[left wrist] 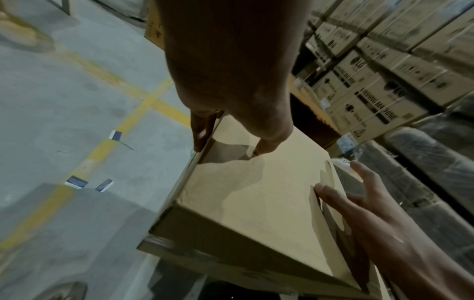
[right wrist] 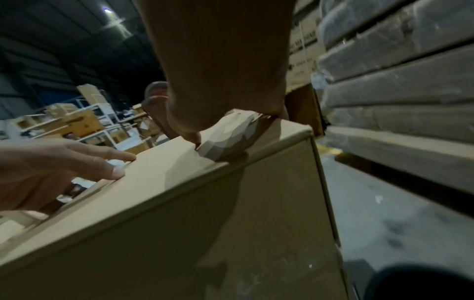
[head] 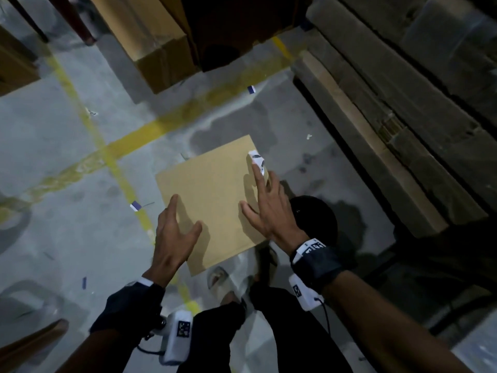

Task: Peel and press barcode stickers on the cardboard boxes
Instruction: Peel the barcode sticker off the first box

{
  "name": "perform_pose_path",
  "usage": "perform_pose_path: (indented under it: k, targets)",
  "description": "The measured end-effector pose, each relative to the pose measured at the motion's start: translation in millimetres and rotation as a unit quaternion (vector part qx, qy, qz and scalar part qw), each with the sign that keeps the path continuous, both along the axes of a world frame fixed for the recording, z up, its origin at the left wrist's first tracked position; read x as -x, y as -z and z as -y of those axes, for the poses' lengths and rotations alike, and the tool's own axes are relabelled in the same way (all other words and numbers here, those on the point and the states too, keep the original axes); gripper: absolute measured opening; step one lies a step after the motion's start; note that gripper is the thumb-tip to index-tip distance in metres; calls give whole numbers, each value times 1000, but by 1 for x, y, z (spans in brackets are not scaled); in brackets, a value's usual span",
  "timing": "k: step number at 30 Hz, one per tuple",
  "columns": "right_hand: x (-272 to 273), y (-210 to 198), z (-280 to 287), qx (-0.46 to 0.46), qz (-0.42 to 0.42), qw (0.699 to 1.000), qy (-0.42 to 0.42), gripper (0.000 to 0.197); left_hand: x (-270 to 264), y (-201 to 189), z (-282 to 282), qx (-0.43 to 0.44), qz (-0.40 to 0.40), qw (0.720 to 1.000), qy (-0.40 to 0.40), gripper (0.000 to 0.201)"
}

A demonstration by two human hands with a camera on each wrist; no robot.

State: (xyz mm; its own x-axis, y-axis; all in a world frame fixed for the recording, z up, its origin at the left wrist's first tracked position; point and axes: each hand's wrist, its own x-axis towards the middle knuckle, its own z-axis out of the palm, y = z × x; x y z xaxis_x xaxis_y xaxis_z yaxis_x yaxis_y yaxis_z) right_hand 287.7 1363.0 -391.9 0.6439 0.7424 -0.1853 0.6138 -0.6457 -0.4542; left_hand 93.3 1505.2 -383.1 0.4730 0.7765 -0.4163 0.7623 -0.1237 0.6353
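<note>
Cardboard box [head: 212, 200] stood on concrete floor [head: 67, 146], top face up. Barcode sticker [head: 257, 161] sat at far right corner of box top, crumpled, partly lifted, overhanging right edge. Right hand [head: 271, 211] spread flat, fingers apart, one fingertip pressing sticker down; nothing gripped. Left hand [head: 172, 235] splayed along left edge, steadying box, fingers straight. Risk judged: sticker set with creases, barcode left unreadable, from pressing before smoothing. Overhang might fold over edge or peel away. Loose backing scraps [head: 135, 205] lay on floor nearby.
</note>
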Motion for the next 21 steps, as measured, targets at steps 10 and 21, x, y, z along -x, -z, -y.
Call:
perform_pose_path:
  k: [10, 21]
  targets:
    - [21, 93, 22, 21, -50, 998, 15, 105, 20, 92, 9, 39, -15, 998, 39, 93]
    - [30, 217, 36, 46, -66, 997, -22, 106, 47, 224, 34, 52, -10, 998, 27, 96]
